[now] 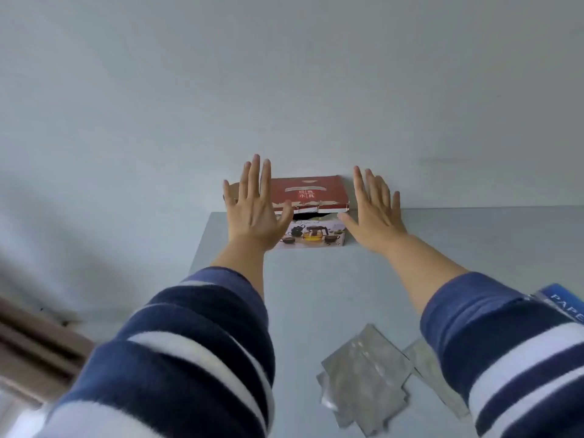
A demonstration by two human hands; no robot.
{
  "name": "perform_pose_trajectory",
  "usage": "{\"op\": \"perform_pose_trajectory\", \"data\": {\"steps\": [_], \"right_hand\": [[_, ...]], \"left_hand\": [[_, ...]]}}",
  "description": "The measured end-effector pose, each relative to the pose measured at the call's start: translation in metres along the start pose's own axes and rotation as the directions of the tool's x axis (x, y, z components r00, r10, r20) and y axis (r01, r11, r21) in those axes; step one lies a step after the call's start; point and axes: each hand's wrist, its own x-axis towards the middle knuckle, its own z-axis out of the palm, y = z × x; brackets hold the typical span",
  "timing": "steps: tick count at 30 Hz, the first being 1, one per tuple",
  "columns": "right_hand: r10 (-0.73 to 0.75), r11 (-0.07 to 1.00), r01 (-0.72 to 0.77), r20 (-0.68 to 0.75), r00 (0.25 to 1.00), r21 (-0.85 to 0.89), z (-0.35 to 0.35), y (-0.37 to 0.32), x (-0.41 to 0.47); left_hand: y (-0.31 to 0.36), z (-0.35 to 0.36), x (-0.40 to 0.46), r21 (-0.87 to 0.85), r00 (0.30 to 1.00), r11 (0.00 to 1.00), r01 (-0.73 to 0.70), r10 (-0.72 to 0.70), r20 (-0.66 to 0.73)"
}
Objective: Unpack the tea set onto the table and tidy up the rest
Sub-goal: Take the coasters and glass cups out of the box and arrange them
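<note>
Head view: a red-lidded cardboard tea-set box point(311, 210) stands at the far edge of the pale grey worktop point(316, 289) against the wall, with white Chinese characters on its lid and a front panel picturing a glass teapot and cups. Its torn lid gapes; the contents are hidden. The left hand point(256, 210) and right hand point(374, 210) flank it with fingers spread, gripping nothing. Flat silvery bags point(366, 377) lie nearer, beside a blue pack point(565, 301) reading "PAPE"

place: plain room | cues: bare white wall point(284, 74), grey table point(316, 295)
</note>
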Motion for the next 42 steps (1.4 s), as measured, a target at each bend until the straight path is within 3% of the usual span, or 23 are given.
{"op": "perform_pose_trajectory", "data": {"steps": [6, 12, 16, 19, 28, 36, 39, 42], "right_hand": [[0.071, 0.994, -0.083, 0.155, 0.985, 0.067, 0.045, 0.021, 0.027], [0.151, 0.927, -0.231, 0.269, 0.951, 0.296, 0.081, 0.034, 0.068], [0.229, 0.795, -0.311, 0.217, 0.949, 0.521, 0.095, 0.031, 0.088], [0.271, 0.754, -0.321, 0.174, 0.947, 0.573, 0.098, 0.029, 0.089], [0.308, 0.781, -0.311, 0.098, 0.946, 0.541, 0.096, 0.027, 0.048], [0.355, 0.769, -0.143, -0.231, 0.906, 0.623, 0.076, 0.024, 0.041], [0.268, 0.730, -0.067, -0.195, 0.943, 0.680, 0.058, 0.020, 0.084], [0.196, 0.718, -0.086, -0.082, 0.977, 0.691, 0.056, 0.018, 0.126]], "left_hand": [[-0.009, 0.062, 0.008, -0.123, 0.965, 0.974, 0.193, -0.165, 0.202], [-0.009, 0.105, 0.029, -0.336, 0.866, 0.819, 0.465, -0.342, 0.365], [-0.005, 0.126, 0.043, -0.498, 0.827, 0.665, 0.557, -0.389, 0.406], [-0.001, 0.134, 0.045, -0.558, 0.813, 0.592, 0.581, -0.457, 0.362], [0.015, 0.113, 0.013, -0.425, 0.801, 0.679, 0.599, -0.505, 0.322], [0.013, 0.100, -0.008, -0.377, 0.839, 0.752, 0.541, -0.458, 0.293], [0.009, 0.101, -0.004, -0.372, 0.852, 0.768, 0.521, -0.448, 0.270], [0.007, 0.105, -0.009, -0.423, 0.858, 0.746, 0.514, -0.446, 0.256]]}}
